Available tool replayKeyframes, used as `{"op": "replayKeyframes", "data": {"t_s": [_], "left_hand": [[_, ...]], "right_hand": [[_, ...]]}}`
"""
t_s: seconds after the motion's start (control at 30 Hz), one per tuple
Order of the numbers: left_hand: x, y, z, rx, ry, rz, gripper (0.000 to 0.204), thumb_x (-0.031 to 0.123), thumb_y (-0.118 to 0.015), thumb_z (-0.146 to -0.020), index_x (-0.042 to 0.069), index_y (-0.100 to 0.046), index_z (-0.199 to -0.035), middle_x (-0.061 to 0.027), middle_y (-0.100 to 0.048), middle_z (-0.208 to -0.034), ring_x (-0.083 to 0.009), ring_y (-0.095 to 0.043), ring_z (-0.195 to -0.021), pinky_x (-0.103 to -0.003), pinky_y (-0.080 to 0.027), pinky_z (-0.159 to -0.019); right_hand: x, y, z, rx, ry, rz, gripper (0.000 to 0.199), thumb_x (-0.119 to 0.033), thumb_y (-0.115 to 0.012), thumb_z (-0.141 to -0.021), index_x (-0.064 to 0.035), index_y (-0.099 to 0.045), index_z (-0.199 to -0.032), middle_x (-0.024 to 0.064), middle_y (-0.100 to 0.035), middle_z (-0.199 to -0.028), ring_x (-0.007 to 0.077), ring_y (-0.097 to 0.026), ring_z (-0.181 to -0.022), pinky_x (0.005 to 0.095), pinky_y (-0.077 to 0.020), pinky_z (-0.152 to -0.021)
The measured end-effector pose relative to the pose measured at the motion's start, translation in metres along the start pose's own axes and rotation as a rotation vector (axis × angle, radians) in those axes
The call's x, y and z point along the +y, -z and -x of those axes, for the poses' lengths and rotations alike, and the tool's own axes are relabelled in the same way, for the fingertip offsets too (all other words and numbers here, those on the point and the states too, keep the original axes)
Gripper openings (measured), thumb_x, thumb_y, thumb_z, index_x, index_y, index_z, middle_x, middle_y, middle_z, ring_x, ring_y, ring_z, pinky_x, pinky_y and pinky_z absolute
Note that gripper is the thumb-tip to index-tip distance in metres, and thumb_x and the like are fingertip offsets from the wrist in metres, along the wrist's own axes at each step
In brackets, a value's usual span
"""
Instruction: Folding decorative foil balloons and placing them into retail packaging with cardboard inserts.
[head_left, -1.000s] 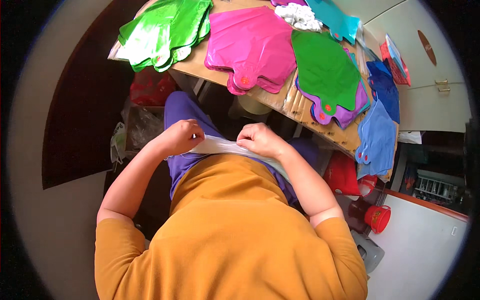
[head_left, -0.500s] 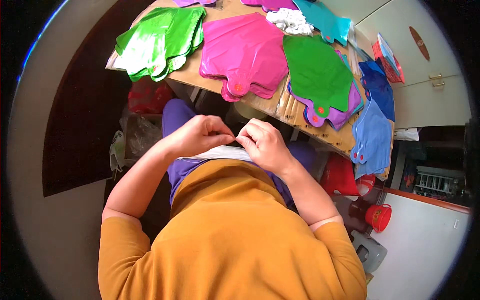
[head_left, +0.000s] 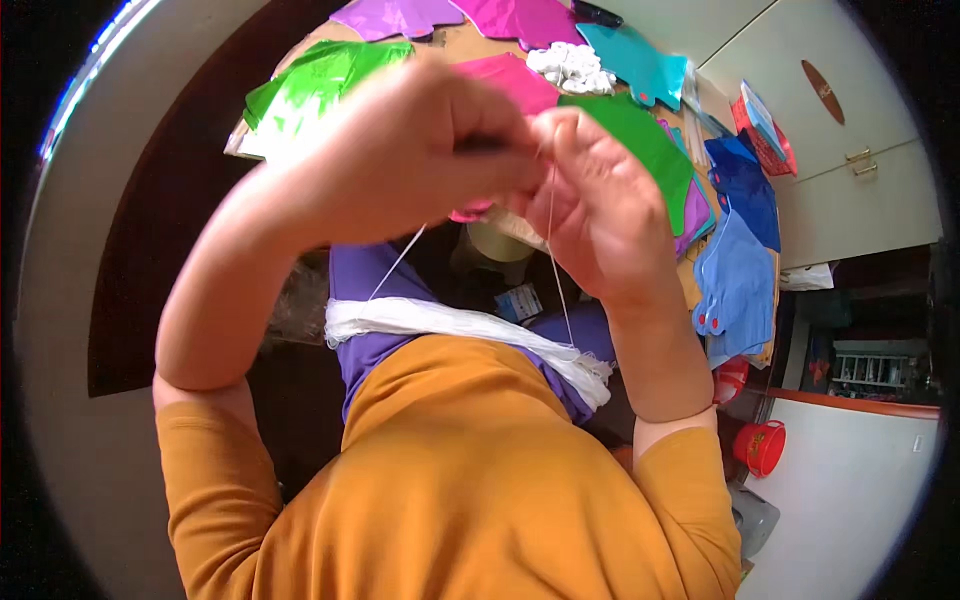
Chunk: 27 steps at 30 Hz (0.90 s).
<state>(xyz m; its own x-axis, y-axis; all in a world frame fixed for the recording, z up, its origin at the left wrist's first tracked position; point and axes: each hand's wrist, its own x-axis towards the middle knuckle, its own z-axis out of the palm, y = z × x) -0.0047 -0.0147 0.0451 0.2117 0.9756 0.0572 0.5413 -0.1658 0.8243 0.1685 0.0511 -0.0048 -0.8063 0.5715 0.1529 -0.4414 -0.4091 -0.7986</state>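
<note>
Left hand [head_left: 425, 155] and right hand [head_left: 608, 205] together, both pinching white thread [head_left: 559, 288], string bundle [head_left: 440, 318] across purple trousers [head_left: 365, 268], green sheets [head_left: 340, 68] on table [head_left: 490, 48].

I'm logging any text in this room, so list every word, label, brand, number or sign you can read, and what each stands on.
No text can be read with certainty.
Brown oval plaque on the cabinet: mark too small.
Red bucket: marks too small.
Blue-and-white packet below the table: print too small.
Light-blue sheets: red spots, no legible lettering.
White thread bundle: no visible print.
</note>
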Motion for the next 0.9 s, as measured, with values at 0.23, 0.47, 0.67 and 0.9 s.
{"op": "replayKeyframes", "data": {"t_s": [0.23, 0.47, 0.67, 0.9], "left_hand": [[0.058, 0.059, -0.017, 0.326, -0.172, 0.139, 0.014, 0.01, -0.065, -0.088, -0.002, -0.069, -0.094, -0.0073, -0.068, -0.075, -0.0091, -0.062, -0.064, -0.02, -0.049, -0.056], [0.01, 0.046, 0.016, 0.162, 0.174, -0.052, 0.015, 0.013, -0.063, -0.086, 0.003, -0.073, -0.09, -0.0024, -0.067, -0.068, -0.0069, -0.057, -0.059, -0.022, -0.044, -0.053], [-0.021, -0.009, 0.039, -0.497, -0.035, 0.675, 0.01, 0.003, -0.066, -0.084, -0.004, -0.07, -0.09, -0.0109, -0.07, -0.081, -0.0119, -0.064, -0.064, -0.023, -0.051, -0.055], [-0.057, -0.033, 0.01, 0.55, -0.36, 0.078, 0.014, 0.001, -0.058, -0.089, 0.0, -0.068, -0.098, -0.0088, -0.071, -0.083, -0.0081, -0.056, -0.051, -0.022, -0.045, -0.048]], "right_hand": [[-0.022, -0.041, -0.025, -0.151, -0.015, -0.138, 0.032, -0.032, -0.047, -0.099, -0.0038, -0.051, -0.114, 0.0125, -0.063, -0.095, 0.0216, -0.063, -0.093, 0.0361, -0.0487, -0.082], [-0.031, -0.012, 0.012, -0.183, 0.193, 0.866, 0.021, -0.016, -0.053, -0.097, 0.001, -0.064, -0.094, 0.0057, -0.065, -0.078, 0.0154, -0.06, -0.07, 0.0272, -0.0466, -0.064], [-0.037, 0.005, 0.025, -0.267, 0.215, 1.017, 0.013, -0.011, -0.06, -0.092, -0.0015, -0.067, -0.086, 0.0054, -0.063, -0.073, 0.0157, -0.056, -0.063, 0.0268, -0.0433, -0.059], [0.01, -0.007, 0.025, -0.253, 0.666, 1.371, 0.006, 0.0, -0.064, -0.081, -0.0034, -0.063, -0.086, 0.0094, -0.056, -0.071, 0.0246, -0.056, -0.058, 0.0347, -0.0437, -0.05]]}}
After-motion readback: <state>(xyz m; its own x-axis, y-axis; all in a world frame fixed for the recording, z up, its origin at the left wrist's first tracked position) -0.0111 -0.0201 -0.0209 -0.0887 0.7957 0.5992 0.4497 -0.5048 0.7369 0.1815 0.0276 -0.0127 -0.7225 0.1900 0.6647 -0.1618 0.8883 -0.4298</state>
